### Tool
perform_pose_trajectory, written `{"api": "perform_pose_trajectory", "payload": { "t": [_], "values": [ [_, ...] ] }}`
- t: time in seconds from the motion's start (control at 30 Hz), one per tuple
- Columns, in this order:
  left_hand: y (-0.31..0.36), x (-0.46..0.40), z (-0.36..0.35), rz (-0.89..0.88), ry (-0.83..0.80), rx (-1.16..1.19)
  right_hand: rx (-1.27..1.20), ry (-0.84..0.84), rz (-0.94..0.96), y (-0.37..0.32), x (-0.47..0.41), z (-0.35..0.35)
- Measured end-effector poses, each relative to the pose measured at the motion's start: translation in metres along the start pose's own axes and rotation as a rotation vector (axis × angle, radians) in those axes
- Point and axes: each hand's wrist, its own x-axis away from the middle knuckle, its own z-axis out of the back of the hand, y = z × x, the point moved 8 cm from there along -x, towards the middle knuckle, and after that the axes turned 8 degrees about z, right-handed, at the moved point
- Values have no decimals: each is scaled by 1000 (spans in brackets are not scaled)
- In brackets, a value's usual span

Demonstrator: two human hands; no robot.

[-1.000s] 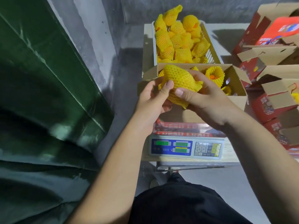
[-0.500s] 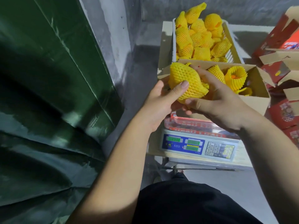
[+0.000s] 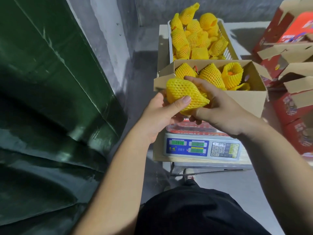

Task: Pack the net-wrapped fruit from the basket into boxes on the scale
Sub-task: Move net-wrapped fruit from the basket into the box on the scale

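Observation:
A fruit in yellow foam net [image 3: 183, 94] is held in front of the near left corner of an open cardboard box [image 3: 243, 99]. My left hand [image 3: 160, 116] grips it from below, thumb across the net. My right hand [image 3: 218, 106] grips its right end, fingers curled behind it. The box stands on a digital scale [image 3: 201, 148] and holds several net-wrapped fruits [image 3: 211, 75]. Behind it a white basket [image 3: 228, 38] is heaped with more net-wrapped fruit [image 3: 193, 36].
Red printed cartons with open flaps [image 3: 291, 53] crowd the right side. A dark green tarp [image 3: 50, 99] fills the left. The scale sits on a wooden board [image 3: 158, 153] over a metal stand. Grey floor lies around it.
Both hands have kept hold of the netted fruit and shifted it slightly left and nearer, from over the box front to its near left corner. The camera view has swung.

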Motion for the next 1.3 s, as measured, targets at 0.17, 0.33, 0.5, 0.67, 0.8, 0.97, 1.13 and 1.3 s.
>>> {"api": "perform_pose_trajectory", "payload": {
  "t": [0.17, 0.33, 0.5, 0.67, 0.8, 0.97, 1.13, 1.3],
  "values": [
    [3, 2, -5, -27, 42, -19, 44, -7, 29, -3, 3, 2],
    [9, 4, -14, -53, 39, 58, 260, 221, 155, -17, -1, 32],
    [14, 3, 3, -76, 202, 58, 659, 310, -58, -10, -24, 97],
    [25, -1, 1, -182, 283, -200, 929, 106, -95, -10, -30, 95],
    [37, -5, -11, -284, 290, -468, 875, -15, -39, -14, -27, 58],
    [40, -10, -14, -296, 307, -684, 834, -93, 45, -24, -25, 27],
    [38, -9, -16, -289, 299, -707, 803, -126, 85, -31, -24, 16],
    [37, -4, -13, -298, 310, -709, 781, -127, 68, -29, -20, 14]
  ]
}}
